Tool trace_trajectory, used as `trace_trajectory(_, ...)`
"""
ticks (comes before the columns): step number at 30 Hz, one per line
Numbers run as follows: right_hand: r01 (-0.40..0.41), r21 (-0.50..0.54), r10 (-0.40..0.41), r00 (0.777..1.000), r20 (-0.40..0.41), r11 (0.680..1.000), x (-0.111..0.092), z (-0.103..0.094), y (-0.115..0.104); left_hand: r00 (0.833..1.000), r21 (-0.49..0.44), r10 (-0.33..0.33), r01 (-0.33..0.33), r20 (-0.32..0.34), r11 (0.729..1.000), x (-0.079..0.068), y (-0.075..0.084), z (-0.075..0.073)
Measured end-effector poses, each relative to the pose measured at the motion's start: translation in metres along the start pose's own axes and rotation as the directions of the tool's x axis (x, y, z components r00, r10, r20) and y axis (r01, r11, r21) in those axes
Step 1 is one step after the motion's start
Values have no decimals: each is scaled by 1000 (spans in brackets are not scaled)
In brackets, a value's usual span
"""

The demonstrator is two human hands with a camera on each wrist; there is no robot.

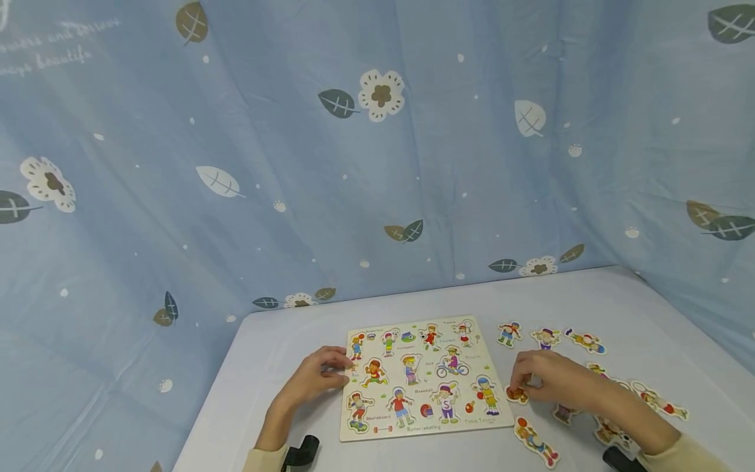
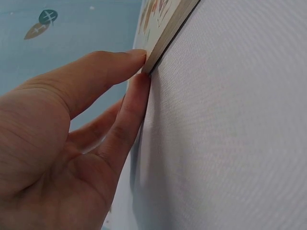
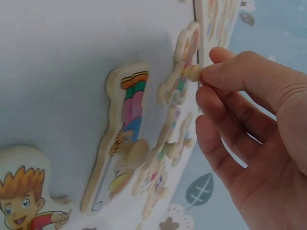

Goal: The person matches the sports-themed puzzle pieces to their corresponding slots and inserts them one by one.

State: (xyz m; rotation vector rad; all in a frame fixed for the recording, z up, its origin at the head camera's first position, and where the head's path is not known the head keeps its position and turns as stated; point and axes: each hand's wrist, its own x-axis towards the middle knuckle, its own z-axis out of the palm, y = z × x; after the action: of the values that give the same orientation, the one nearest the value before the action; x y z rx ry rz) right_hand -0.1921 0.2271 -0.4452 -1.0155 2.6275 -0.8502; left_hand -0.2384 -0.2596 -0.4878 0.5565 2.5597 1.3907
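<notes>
A pale wooden puzzle board [image 1: 413, 429] printed with children playing sports lies flat on the table. My left hand [image 1: 318, 373] touches its left edge, thumb and fingers extended; the left wrist view shows the thumb tip and a fingertip against the board's corner [image 2: 163, 45]. Just right of the board, my right hand [image 1: 548, 377] pinches the round knob [image 3: 192, 73] of a small wooden puzzle piece [image 1: 517, 394] between thumb and forefinger. Part of that piece is hidden by the fingers in the head view.
Several knobbed figure pieces lie right of the board, including a basketball player [image 1: 535, 442], a blue-trousered figure [image 1: 508, 334] and a racket player [image 1: 659, 400]. Some are partly under the right forearm. A blue patterned curtain [image 1: 377, 164] stands behind the white table [image 1: 283, 328].
</notes>
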Motion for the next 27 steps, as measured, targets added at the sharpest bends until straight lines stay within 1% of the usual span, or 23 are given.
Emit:
trace_trajectory(5, 31, -9, -31, 999, -8, 999, 2, 1, 8, 1000, 15, -11, 11, -17, 1000, 0, 2, 1)
trace_trajectory(8, 57, -10, -57, 998, -17, 998, 3, 3, 12, 1000, 11, -14, 14, -23, 1000, -3, 15, 1)
trace_trajectory(11, 60, 2, -60, 998, -15, 998, 3, 4, 14, 999, 23, -15, 15, -35, 1000, -2, 16, 3)
trace_trajectory(12, 58, 4, -58, 998, -14, 998, 2, 4, 15, 999, 31, -18, 20, -37, 999, -2, 16, 3)
trace_trajectory(15, 44, 19, -44, 999, -7, 999, 2, 5, 16, 999, 64, -12, 15, -50, 998, 2, 5, 5)
trace_trajectory(17, 40, 22, -40, 999, -8, 999, 2, 6, 16, 999, 75, -7, 11, -53, 997, 3, 4, 5)
trace_trajectory(20, 41, 27, -41, 999, -10, 999, 2, 7, 16, 999, 69, -8, 11, -51, 998, 2, 2, 4)
trace_trajectory(23, 41, 26, -41, 999, -13, 999, 3, 7, 15, 999, 42, -17, 19, -46, 999, 1, 1, 4)
trace_trajectory(27, 47, 26, -47, 999, -16, 999, 4, 8, 15, 999, 27, -20, 21, -39, 999, -1, 3, 2)
